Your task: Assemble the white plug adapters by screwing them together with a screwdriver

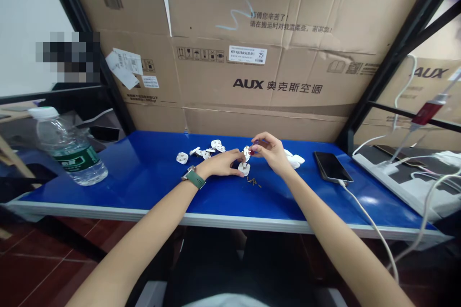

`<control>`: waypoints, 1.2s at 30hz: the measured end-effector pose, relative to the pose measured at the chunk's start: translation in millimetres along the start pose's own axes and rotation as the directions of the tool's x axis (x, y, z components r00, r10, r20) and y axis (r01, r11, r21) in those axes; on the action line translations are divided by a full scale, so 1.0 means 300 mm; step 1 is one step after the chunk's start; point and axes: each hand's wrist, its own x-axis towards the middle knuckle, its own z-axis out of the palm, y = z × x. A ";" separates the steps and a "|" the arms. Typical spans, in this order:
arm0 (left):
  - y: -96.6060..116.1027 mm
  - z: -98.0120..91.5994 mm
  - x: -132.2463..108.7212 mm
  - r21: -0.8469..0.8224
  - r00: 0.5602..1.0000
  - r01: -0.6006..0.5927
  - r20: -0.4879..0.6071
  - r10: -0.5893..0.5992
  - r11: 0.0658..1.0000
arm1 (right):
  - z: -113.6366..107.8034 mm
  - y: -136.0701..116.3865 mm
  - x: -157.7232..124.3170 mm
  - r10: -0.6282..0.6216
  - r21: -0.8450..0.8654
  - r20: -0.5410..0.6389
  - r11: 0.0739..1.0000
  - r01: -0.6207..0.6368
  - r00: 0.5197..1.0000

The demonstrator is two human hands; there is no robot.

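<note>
My left hand [227, 163], with a green-strapped watch on its wrist, has its fingers closed on a white plug part [244, 169] on the blue table. Metal pins stick up from that part. In my right hand [268, 151] is a small red tool [253, 149], pinched between the fingers just above and to the right of the plug part. Another white piece [247, 152] shows between the hands. Several small brass screws [254, 182] lie in front of them. A group of white plug pieces [206, 154] sits to the left, and more white pieces [296, 160] lie behind my right wrist.
A water bottle [72, 148] stands at the table's left. On the right are a black phone [333, 167] with a white cable and a white power strip [399, 182]. Large cardboard [281, 115] closes off the back. A blurred person [74, 64] is beyond the left frame.
</note>
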 end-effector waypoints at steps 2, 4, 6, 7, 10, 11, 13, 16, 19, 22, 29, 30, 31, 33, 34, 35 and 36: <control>0.002 0.001 0.000 0.000 1.000 -0.003 -0.002 0.003 1.000 | -0.002 0.000 0.002 -0.002 0.007 -0.003 1.000 0.002 1.000; 0.004 0.001 0.000 -0.002 1.000 -0.004 -0.004 0.004 1.000 | -0.003 0.001 0.003 -0.001 0.004 -0.014 1.000 0.001 1.000; 0.005 0.001 0.000 -0.003 1.000 -0.003 -0.006 0.003 1.000 | -0.003 0.002 0.004 0.002 -0.003 -0.019 1.000 -0.002 1.000; 0.005 0.001 0.000 -0.004 1.000 -0.002 -0.006 0.002 1.000 | -0.002 0.002 0.004 0.003 -0.004 -0.017 1.000 -0.003 1.000; 0.004 0.001 0.001 -0.004 1.000 -0.003 -0.004 0.002 1.000 | 0.002 -0.002 0.001 0.015 -0.002 -0.006 1.000 -0.015 1.000; 0.003 0.001 0.001 -0.002 1.000 -0.003 -0.003 0.003 1.000 | 0.004 -0.005 0.000 0.020 0.002 -0.003 1.000 -0.020 1.000; 0.002 0.001 0.002 0.006 1.000 -0.004 -0.003 0.004 1.000 | 0.008 -0.010 -0.001 0.022 0.006 -0.001 1.000 -0.022 1.000; 0.001 0.003 0.002 0.017 1.000 0.001 -0.005 -0.001 1.000 | 0.010 -0.015 0.000 0.011 -0.025 -0.006 1.000 -0.011 1.000; -0.001 0.004 0.002 0.010 1.000 0.018 -0.010 -0.018 1.000 | 0.008 -0.013 0.005 -0.014 -0.061 -0.019 0.998 0.013 1.000; -0.004 0.006 0.003 0.004 1.000 0.027 -0.006 -0.027 1.000 | 0.005 -0.010 0.009 -0.048 -0.070 -0.027 0.996 0.046 0.998; -0.020 0.011 0.004 -0.002 1.000 0.028 -0.004 -0.028 1.000 | 0.019 -0.038 0.000 -0.057 -0.091 -0.048 0.994 0.052 0.997; -0.021 0.011 0.004 -0.002 1.000 0.027 -0.003 -0.027 1.000 | 0.020 -0.043 -0.002 -0.052 -0.093 -0.051 0.995 0.047 0.997; -0.021 0.011 0.004 -0.002 1.000 0.026 -0.003 -0.026 1.000 | 0.020 -0.047 -0.004 -0.048 -0.100 -0.054 0.994 0.043 0.997; -0.020 0.010 0.004 0.001 1.000 0.023 -0.002 -0.023 1.000 | 0.020 -0.051 -0.006 -0.045 -0.117 -0.055 0.992 0.038 0.997; -0.019 0.010 0.004 0.002 1.000 0.021 -0.003 -0.021 1.000 | 0.019 -0.052 -0.007 -0.047 -0.120 -0.054 0.992 0.040 0.997; -0.019 0.010 0.004 0.001 1.000 0.020 -0.003 -0.020 1.000 | 0.018 -0.051 -0.007 -0.052 -0.118 -0.052 0.992 0.045 0.997; -0.019 0.010 0.004 0.000 1.000 0.019 -0.003 -0.019 1.000 | 0.017 -0.050 -0.006 -0.060 -0.112 -0.053 0.992 0.054 0.997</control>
